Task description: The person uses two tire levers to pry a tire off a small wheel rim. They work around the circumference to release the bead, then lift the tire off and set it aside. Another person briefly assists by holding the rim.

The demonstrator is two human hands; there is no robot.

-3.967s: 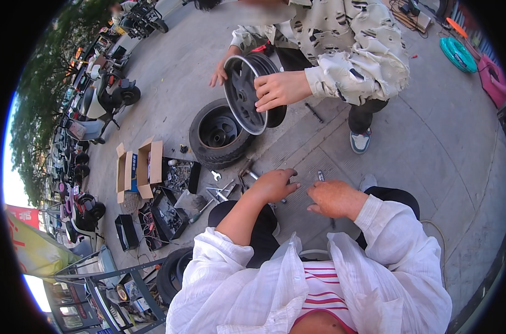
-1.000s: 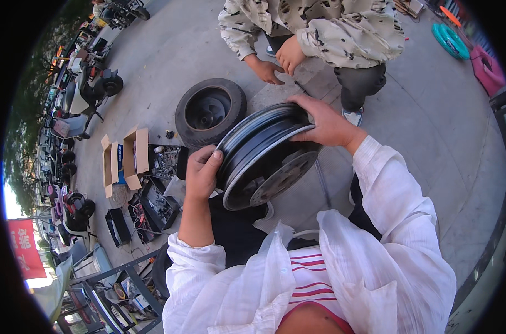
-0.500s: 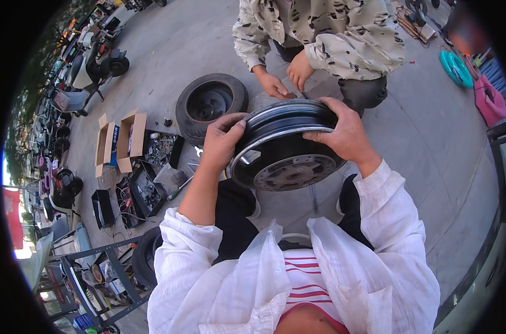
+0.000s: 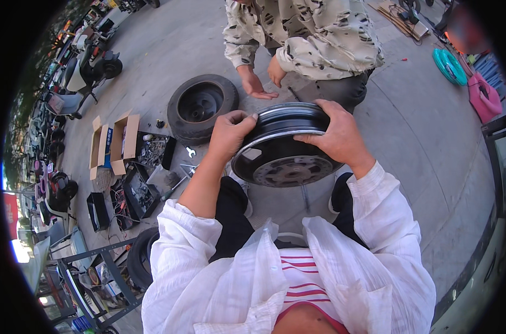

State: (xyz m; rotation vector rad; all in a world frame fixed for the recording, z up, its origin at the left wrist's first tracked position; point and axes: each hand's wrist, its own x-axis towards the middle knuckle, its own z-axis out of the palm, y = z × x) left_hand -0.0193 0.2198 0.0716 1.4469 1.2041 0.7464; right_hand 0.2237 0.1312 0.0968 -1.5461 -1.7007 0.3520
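A black wheel rim (image 4: 275, 146) with a bright metal edge is held up in front of me, tilted, a round disc (image 4: 293, 170) at its centre. My left hand (image 4: 230, 132) grips its left edge, thumb on top. On the opposite side my right hand (image 4: 341, 132) clasps the rim, thumb over the near edge and fingers around the far one. Just beyond it, another person's open hand (image 4: 255, 85) reaches out palm up, from a patterned sleeve (image 4: 326, 55). Farther left, a wheel with a tyre (image 4: 228, 96) lies flat on the ground.
Left of me are open cardboard boxes (image 4: 131, 133), black trays of small parts (image 4: 140, 188) and a wrench (image 4: 190, 152). Another tyre (image 4: 135, 260) leans by a metal frame (image 4: 112, 270). Scooters (image 4: 77, 78) stand far left; a coiled teal hose (image 4: 450, 67) lies far right.
The other person's hand has drawn back from the rim and turned palm up, and that person has shifted left. I still hold the rim with both hands, in nearly the same pose.
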